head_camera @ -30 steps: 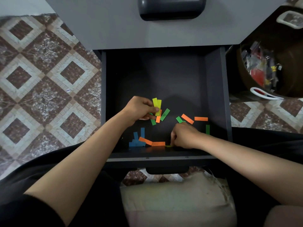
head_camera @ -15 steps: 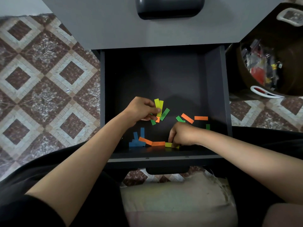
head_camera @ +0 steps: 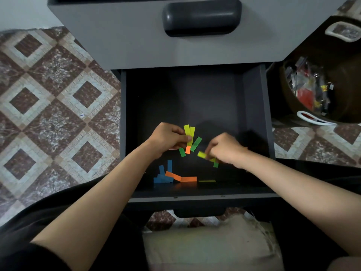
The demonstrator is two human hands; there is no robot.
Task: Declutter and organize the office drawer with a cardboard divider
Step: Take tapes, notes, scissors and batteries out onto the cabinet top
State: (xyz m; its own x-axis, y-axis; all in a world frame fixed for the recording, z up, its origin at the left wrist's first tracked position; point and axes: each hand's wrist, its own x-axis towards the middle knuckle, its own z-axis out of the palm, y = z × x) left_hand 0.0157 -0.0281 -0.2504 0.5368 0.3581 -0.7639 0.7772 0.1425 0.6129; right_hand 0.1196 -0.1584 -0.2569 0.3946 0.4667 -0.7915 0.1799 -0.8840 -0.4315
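The dark drawer (head_camera: pixel 254 106) is pulled open below me. My left hand (head_camera: pixel 168 137) is shut on a fan of coloured paper strips (head_camera: pixel 189 133): yellow, green and orange. My right hand (head_camera: pixel 224 149) hovers to its right, pinching a yellow strip (head_camera: pixel 202 154) with a green one showing beneath it. On the drawer floor near the front wall lie blue strips (head_camera: pixel 163 178), two orange strips (head_camera: pixel 182 178) and a thin yellow-green strip (head_camera: pixel 207 181). No cardboard divider is in view.
A closed grey drawer front with a dark handle (head_camera: pixel 202 17) sits above. A brown basket (head_camera: pixel 320 79) of small office items stands on the tiled floor at the right. A cushion (head_camera: pixel 211 245) lies below the drawer front.
My right hand has lifted from the front of the drawer with a yellow strip and moved up toward my left hand. The left hand has kept its bundle in place.
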